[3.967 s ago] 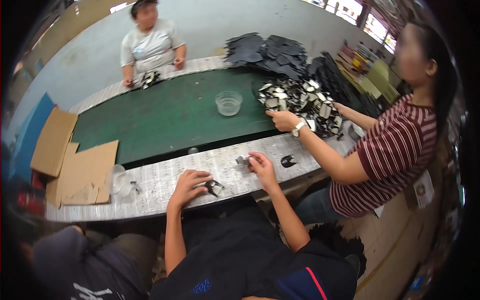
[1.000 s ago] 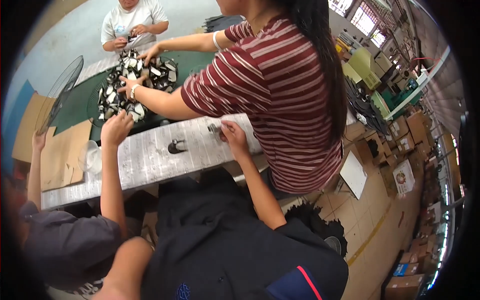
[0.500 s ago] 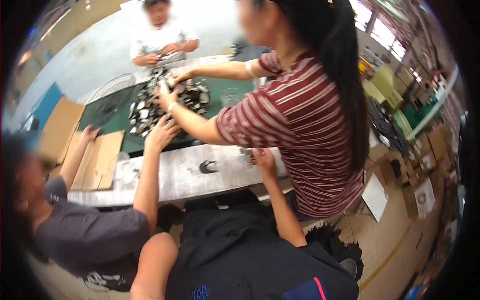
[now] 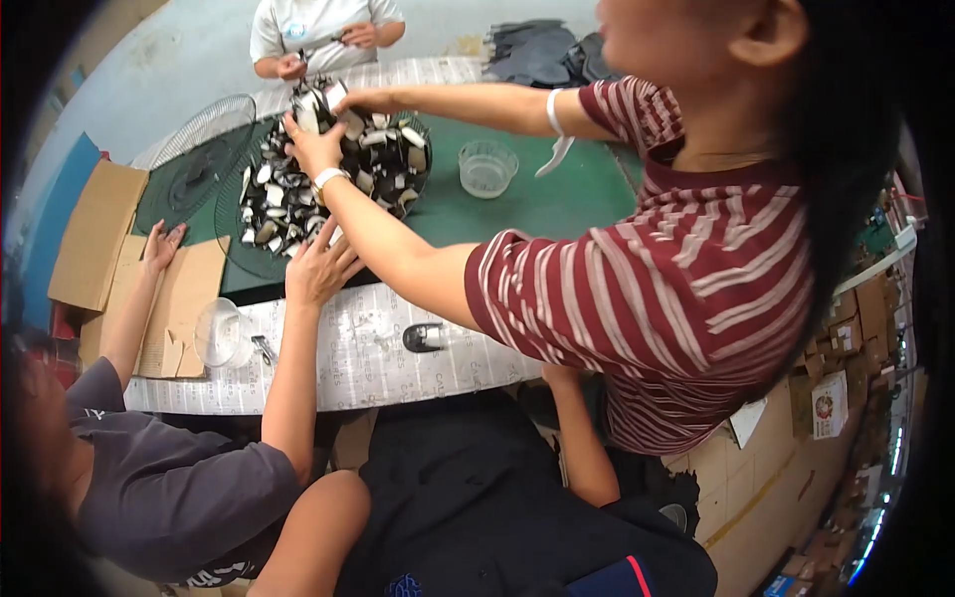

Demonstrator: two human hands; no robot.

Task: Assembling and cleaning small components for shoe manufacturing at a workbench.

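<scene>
From the lower right my right forearm (image 4: 587, 448) reaches up to the table's near edge. Only a sliver of my right hand (image 4: 563, 377) shows there; a co-worker's striped sleeve hides its fingers. My left arm (image 4: 323, 522) bends at the elbow at the lower edge, and its hand is out of sight. A small black piece with a whitish part (image 4: 423, 338) lies on the paper-covered table edge (image 4: 368, 368), nearest my right hand. Beyond it, a heap of black and white pieces (image 4: 383, 184) lies on a green surface (image 4: 527, 219). Co-workers' hands touch this heap.
A co-worker in stripes (image 4: 647, 259) leans across from the right. Another in grey (image 4: 189, 478) sits at my left, and one in white (image 4: 323, 30) stands opposite. Clear plastic tubs (image 4: 487, 169), a round wire grille (image 4: 199, 164) and opened cardboard (image 4: 189, 303) are on the table.
The view has shifted, and the striped co-worker now fills more of it. My right hand, earlier visible at the table edge with something small and dark at its fingers, is now mostly covered by the sleeve.
</scene>
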